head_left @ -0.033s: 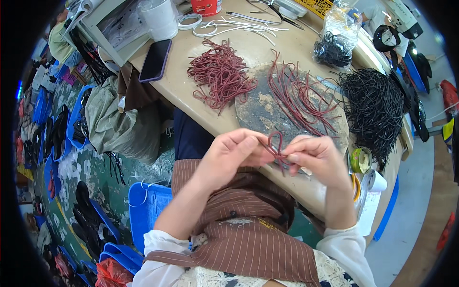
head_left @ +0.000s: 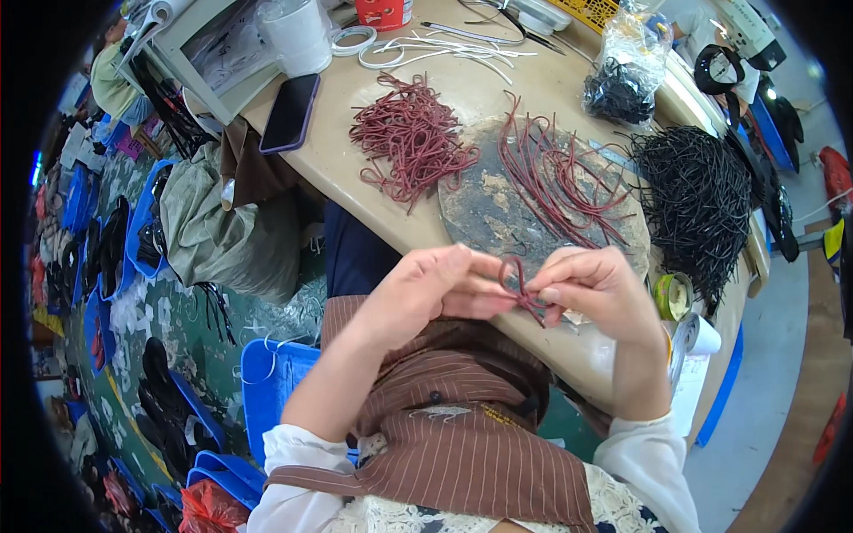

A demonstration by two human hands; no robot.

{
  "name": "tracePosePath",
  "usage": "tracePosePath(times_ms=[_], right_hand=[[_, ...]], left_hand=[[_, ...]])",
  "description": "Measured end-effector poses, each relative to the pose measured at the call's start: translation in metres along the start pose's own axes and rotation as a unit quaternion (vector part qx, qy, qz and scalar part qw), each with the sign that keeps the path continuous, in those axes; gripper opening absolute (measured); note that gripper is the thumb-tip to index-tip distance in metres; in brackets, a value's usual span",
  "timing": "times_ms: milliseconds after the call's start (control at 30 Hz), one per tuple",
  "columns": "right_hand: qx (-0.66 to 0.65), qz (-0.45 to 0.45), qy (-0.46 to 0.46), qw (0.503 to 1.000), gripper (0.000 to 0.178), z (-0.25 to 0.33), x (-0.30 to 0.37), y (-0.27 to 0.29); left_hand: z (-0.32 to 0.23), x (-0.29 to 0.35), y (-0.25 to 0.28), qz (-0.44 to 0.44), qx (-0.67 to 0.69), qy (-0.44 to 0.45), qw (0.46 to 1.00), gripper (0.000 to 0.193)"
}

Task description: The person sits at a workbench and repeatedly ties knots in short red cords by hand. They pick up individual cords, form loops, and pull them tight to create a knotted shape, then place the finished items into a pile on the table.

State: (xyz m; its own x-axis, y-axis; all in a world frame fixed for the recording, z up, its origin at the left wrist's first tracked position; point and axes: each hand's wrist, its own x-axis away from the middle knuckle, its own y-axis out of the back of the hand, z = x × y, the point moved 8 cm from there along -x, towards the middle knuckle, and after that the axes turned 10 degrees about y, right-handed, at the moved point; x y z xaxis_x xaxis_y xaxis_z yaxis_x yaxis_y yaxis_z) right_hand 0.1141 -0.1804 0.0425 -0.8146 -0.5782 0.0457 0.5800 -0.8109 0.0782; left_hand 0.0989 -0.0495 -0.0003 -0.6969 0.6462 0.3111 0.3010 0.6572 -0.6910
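Above the table's near edge, my right hand (head_left: 586, 289) pinches a dark red cord (head_left: 519, 277) between thumb and fingertips. The cord is bent into a small upright loop with crossing strands below it. My left hand (head_left: 440, 289) is just left of the loop, its fingers stretched out and slightly blurred. Their tips meet the cord's left side, and no firm grip shows. Beyond my hands, loose dark red cords (head_left: 555, 178) lie across a round, worn board (head_left: 475, 213). A heap of looped and knotted red cords (head_left: 410, 142) sits to its left.
A pile of black cords (head_left: 697, 200) covers the table's right side, near a round tin (head_left: 673, 296) and a paper roll (head_left: 700, 338). A phone (head_left: 290, 113) lies at the left edge. White cords (head_left: 444, 53) are at the back. A blue bin (head_left: 271, 377) stands left of my lap.
My left fingers have straightened and loosened from the cord. The loop looks narrower and has turned slightly. My right hand keeps its pinch almost in place.
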Motion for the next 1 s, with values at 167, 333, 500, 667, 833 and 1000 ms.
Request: tracePosePath(times_ms=[167, 333, 500, 667, 833, 1000], right_hand=[[0.031, 0.107, -0.066, 0.992, 0.012, 0.012, -0.014, -0.004], [-0.01, 0.05, -0.058, 0.997, 0.013, 0.017, -0.013, -0.001], [-0.155, -0.176, 0.105, 0.967, 0.017, 0.002, 0.005, 0.012], [-0.12, -0.27, 0.195, 0.935, 0.013, -0.005, 0.02, 0.002], [-0.149, -0.231, 0.161, 0.948, 0.013, -0.002, 0.023, -0.001], [-0.285, -0.198, 0.119, 0.93, 0.013, -0.009, 0.024, -0.003]], left_hand=[[0.0, -0.007, -0.025, 0.114, -0.12, 0.174, 0.971, 0.029], [0.0, -0.017, -0.032, 0.107, -0.141, 0.188, 0.966, 0.018], [-0.005, -0.019, -0.029, 0.035, -0.047, 0.161, 0.985, 0.019], [-0.007, -0.02, -0.032, 0.047, -0.047, 0.135, 0.989, 0.019], [-0.005, -0.016, -0.037, 0.068, -0.052, 0.158, 0.984, 0.017], [-0.001, -0.016, -0.041, 0.096, -0.061, 0.17, 0.979, 0.016]])
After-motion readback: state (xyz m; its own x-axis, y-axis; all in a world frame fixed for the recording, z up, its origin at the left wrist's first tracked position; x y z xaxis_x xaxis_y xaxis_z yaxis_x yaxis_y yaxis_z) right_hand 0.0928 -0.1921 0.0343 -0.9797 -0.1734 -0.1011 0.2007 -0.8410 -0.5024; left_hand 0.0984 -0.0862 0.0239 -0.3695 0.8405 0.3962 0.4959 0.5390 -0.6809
